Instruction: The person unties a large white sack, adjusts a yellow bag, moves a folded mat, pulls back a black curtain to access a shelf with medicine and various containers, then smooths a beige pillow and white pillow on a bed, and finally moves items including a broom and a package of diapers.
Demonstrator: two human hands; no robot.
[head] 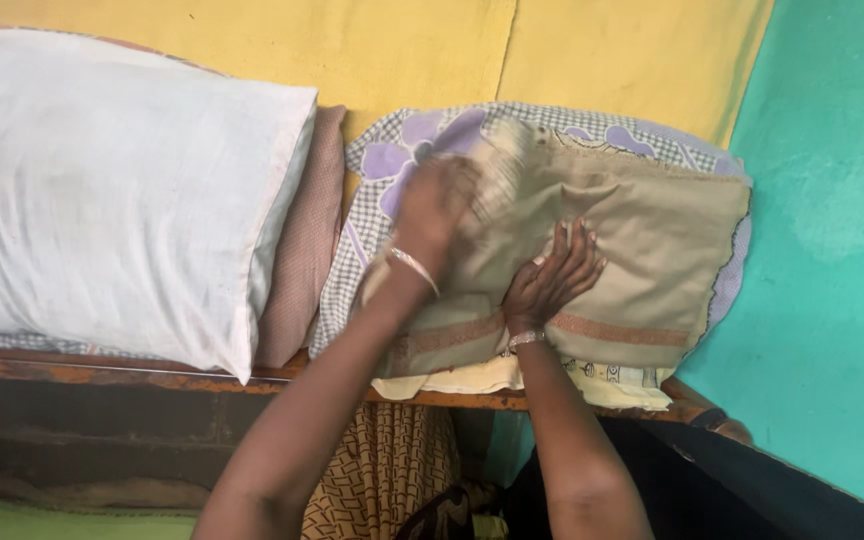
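Tan folded cloth (642,260) lies right of centre in the frame, spread over a checked pillow with purple flowers (402,150), whose patterned edge shows along the top and left of the cloth. Orange-brown stripe runs across the cloth's lower part. Left hand (437,205) sits at the cloth's upper left corner, blurred; fingers appear curled around a bunched bit of the fabric, though the blur keeps the grip from being read surely. Thin bangle on that wrist. Right hand (552,275) lies flat on the cloth near its middle, fingers spread and loose, pressing down, gripping nothing; a bangle on this wrist too. Beneath the cloth's lower edge a pale yellow sheet (472,378) pokes out over a worn wooden bed rail (102,372) crossing the lower frame. White pillow (112,190) fills the upper left, resting on a pinkish pillow (302,250) just beside the checked one. Yellow bedsheet (402,45) covers the top of the frame. Teal wall (832,250) takes up the right side. Brown patterned garment (382,470) shows at bottom centre between the forearms.
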